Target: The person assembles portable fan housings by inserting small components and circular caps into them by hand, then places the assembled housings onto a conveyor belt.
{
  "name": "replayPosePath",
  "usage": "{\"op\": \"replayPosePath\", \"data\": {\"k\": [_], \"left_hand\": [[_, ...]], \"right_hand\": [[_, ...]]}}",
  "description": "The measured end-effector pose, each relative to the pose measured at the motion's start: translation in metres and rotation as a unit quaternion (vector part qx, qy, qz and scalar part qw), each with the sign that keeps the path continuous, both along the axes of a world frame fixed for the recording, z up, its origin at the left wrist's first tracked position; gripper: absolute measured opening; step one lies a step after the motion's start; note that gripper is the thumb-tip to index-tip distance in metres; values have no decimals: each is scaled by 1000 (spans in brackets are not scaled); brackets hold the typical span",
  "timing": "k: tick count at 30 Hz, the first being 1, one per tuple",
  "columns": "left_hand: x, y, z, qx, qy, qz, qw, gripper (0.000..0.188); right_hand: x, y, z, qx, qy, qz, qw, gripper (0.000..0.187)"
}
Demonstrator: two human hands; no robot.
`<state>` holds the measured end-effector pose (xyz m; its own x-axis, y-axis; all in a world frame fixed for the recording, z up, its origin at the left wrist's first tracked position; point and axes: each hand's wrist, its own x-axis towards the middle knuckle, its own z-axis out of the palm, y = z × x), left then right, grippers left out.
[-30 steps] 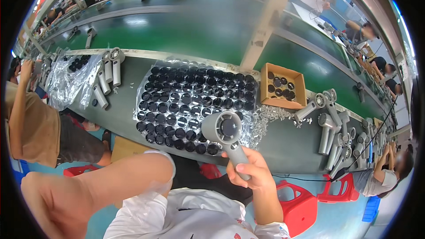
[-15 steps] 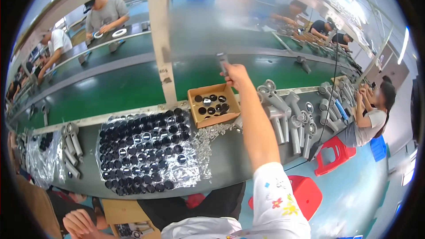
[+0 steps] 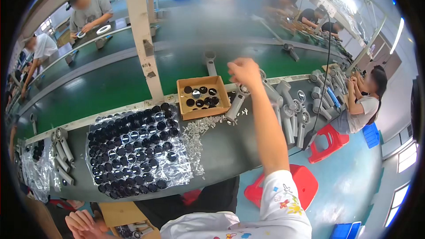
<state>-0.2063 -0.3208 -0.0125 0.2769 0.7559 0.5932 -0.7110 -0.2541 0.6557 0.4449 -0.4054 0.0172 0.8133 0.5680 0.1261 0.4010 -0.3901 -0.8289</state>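
Note:
My right hand [image 3: 246, 71] is held over the near edge of the green conveyor belt, fingers loosely bent and apart, with nothing visible in them. Just left of it, a grey handheld fan body [image 3: 210, 63] lies on the belt, apart from my fingers. Below the hand, another grey fan body [image 3: 237, 105] rests beside an open cardboard box [image 3: 204, 114] containing several round black caps [image 3: 196, 93]. Low at the left, away from the bench, my left hand [image 3: 82, 224] has loosely bent fingers and shows nothing held.
Rows of black caps [image 3: 133, 157] cover clear plastic on the grey bench [image 3: 221, 152]. Small clear pieces [image 3: 194, 144] are scattered alongside. Grey fan bodies [image 3: 290, 124] crowd the right side. A metal post [image 3: 144, 44] rises at the belt. Co-workers sit across and at right, near red stools [image 3: 305, 186].
My right hand has let go of the grey fan body, now on the belt, and drawn back to the right. The whole view has shifted slightly. My left hand stays low.

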Motion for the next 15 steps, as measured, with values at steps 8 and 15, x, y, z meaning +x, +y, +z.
{"op": "replayPosePath", "data": {"k": [8, 15], "left_hand": [[39, 19, -15, -22, -43, -93, 994, 34], [65, 11, -6, 5, -24, -138, 990, 32]], "right_hand": [[-48, -74, -52, -326, -65, -58, 941, 65], [-43, -85, -72, 35, 234, -56, 970, 37]]}}
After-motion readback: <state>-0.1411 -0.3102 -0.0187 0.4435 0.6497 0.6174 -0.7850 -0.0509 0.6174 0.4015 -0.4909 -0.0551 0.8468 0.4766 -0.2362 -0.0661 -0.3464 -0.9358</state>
